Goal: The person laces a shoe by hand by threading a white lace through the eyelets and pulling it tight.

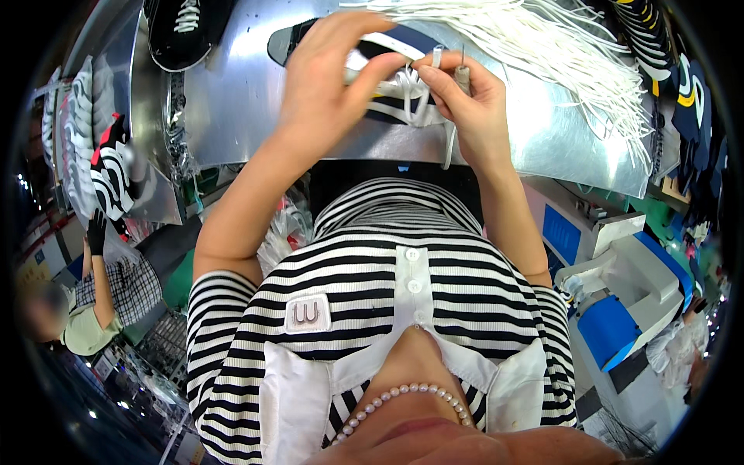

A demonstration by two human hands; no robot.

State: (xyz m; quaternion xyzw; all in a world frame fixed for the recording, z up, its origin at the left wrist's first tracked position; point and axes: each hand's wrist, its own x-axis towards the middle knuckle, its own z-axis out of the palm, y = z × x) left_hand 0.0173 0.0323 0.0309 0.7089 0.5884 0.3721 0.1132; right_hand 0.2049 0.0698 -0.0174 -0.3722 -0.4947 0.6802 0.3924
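A dark blue shoe [387, 70] with white stripes is lying on the shiny metal tabletop [256, 101], right under both hands. A white lace [435, 62] is running up from the shoe's front and hanging down over the tabletop's near edge. The left hand [329, 81] is curling over the shoe from the left, its fingers wrapped round the upper and its thumb pressing toward the lace. The right hand [469, 105] is pinching the lace between thumb and forefinger, and it is also gripping a small tool [463, 74] with a thin metal spike that is sticking upright above the knuckles.

Just beyond the hands, a big bundle of loose white laces [558, 54] is spreading across the right part of the tabletop. A black shoe [182, 31] with white lacing is sitting at the far left corner. More dark shoes [651, 39] with white stripes are piling up at the far right. Down on the left, another person in a black glove [96, 231] is working beside striped black and white shoes [112, 174]. A blue and white machine [620, 302] is standing on the right.
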